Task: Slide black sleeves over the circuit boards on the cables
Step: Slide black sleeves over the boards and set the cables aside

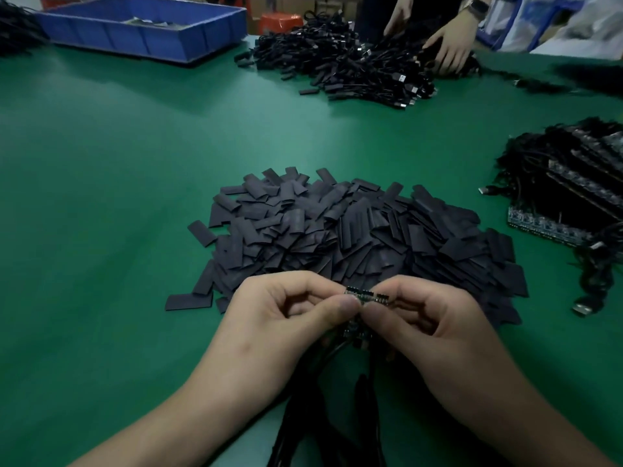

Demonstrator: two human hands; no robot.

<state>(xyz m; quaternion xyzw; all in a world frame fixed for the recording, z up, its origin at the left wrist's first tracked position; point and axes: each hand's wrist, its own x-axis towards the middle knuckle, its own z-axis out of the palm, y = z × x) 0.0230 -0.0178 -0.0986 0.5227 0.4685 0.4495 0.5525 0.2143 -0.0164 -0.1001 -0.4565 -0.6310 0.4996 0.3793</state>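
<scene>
Your left hand [279,318] and right hand [435,325] both pinched a small, thin circuit board [369,297] between thumb and curled fingers, low in the centre of the frame. A row of dark pins lined its upper edge. Round black cables [303,416] ran from under your hands to the bottom edge.

Just beyond your knuckles lay a broad heap of flat, matte black sleeves [354,237], rectangular and loosely overlapped. A wide stretch of smooth green table [101,197] spread left of the heap. Stacked boards [573,187] sat at the right edge. A tangled cable pile [344,65] and a blue plastic bin [141,32] sat along the top.
</scene>
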